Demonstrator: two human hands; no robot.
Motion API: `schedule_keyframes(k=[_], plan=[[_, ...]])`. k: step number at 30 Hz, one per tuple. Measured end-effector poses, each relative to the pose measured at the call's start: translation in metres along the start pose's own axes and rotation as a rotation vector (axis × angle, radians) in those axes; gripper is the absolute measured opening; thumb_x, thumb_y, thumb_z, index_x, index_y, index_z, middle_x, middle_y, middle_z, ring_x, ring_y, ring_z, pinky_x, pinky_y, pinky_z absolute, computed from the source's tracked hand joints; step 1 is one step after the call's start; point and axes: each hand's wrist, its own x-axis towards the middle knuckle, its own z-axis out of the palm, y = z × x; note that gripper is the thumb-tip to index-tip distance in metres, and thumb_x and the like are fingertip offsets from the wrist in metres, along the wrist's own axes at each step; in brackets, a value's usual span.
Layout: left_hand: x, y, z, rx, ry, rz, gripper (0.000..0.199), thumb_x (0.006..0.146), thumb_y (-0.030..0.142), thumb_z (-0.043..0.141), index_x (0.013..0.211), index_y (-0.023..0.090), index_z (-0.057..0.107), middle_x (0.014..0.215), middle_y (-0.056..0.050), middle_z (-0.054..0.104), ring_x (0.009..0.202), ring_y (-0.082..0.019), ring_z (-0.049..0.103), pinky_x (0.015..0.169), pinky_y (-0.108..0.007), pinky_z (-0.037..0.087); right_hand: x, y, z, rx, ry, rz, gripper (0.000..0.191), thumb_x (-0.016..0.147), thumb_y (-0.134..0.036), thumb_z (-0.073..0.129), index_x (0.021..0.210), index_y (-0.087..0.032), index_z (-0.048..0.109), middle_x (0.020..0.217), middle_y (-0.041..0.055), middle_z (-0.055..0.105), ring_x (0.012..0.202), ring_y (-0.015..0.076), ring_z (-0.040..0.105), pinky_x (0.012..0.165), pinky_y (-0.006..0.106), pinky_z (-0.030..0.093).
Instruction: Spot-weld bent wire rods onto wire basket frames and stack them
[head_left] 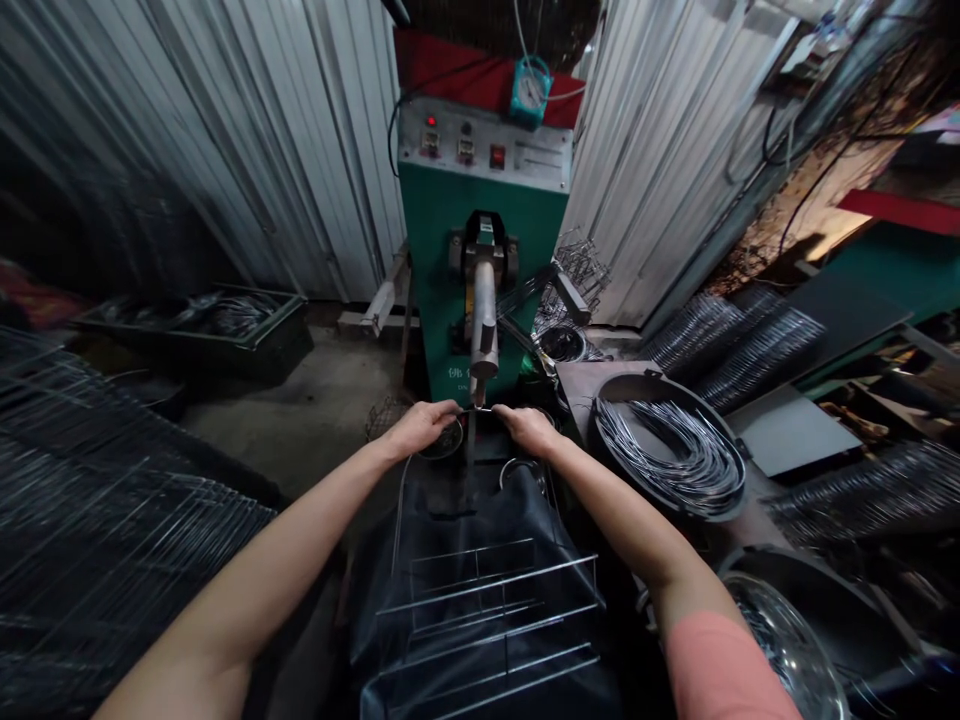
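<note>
Looks forward and down from the head. Sits close above a dark, shiny, draped sheet (480, 527). Sees past the bare left hand (422, 427) and bare right hand (531, 430) to a tall green metal machine (431, 230) straight ahead.

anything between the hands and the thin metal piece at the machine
Nothing visible: the left hand and right hand pinch the thin metal piece from either side. The metal rod ends just above it; contact is unclear.

the thin wire (485, 409) between the left hand (424, 425) and right hand (529, 429) is partly hidden by their fingers, too small to trace. the rack pile (127, 540) is blurred and cut off at left. the machine arm (484, 300) hides some lettering (455, 373).
</note>
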Motion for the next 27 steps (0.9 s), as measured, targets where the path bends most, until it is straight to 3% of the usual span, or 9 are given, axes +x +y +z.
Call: schedule_keyframes(k=[17,27], plan=[[0.007,-0.003,0.001,-0.051,0.007,-0.009,0.028,0.079,0.036,0.041,0.085,0.018,0.062,0.073,-0.001,0.064,0.068,-0.016,0.058,0.065,-0.024,0.042,0.0,-0.002,-0.007,-0.012,-0.031,0.033,0.039,0.097,-0.031,0.027,0.133,-0.028,0.041,0.106,0.0075,0.066,0.095,0.0223,0.063,0.072,0.026,0.043],[0.007,-0.004,0.002,-0.023,0.026,0.022,0.026,0.08,0.036,0.04,0.082,0.019,0.06,0.066,0.001,0.061,0.062,-0.014,0.055,0.06,-0.022,0.039,-0.005,-0.013,-0.012,-0.117,-0.061,0.065,0.044,0.091,-0.015,0.03,0.134,-0.023,0.036,0.107,0.0119,0.063,0.094,0.0227,0.062,0.076,0.03,0.046]])
